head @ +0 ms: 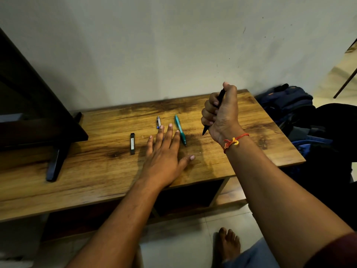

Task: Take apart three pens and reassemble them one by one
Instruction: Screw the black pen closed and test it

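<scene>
Nearest you, at the bottom of the frame, your bare foot (228,242) stands on the tiled floor, and both forearms reach up from there to the bench (77,171).

In mid-frame your left hand (164,155) lies palm down with the fingers straight and spread, holding nothing. It covers the near end of the white pen (158,122), and its forefinger lies just beside the teal pen (180,129). My guess is that it is there to stop the two loose pens rolling, or to pick one up.

Left of that hand, a little apart, lies a short black piece (132,146) with a pale label. It looks like the cap of the pen you are holding, laid flat so it stays put.

Right of centre, your right hand (220,113) is raised off the bench, wrapped in a fist round the black pen (221,96). The tip points down out of the bottom of the fist and the thumb sits on the top end. That grip suits pressing or twisting more than writing, so I take this as the first pen being opened. The white and teal pens look whole.

Further back, a dark stand leg (55,165) rests at the left, and a blue backpack (287,101) sits beyond the right end against the wall.
</scene>
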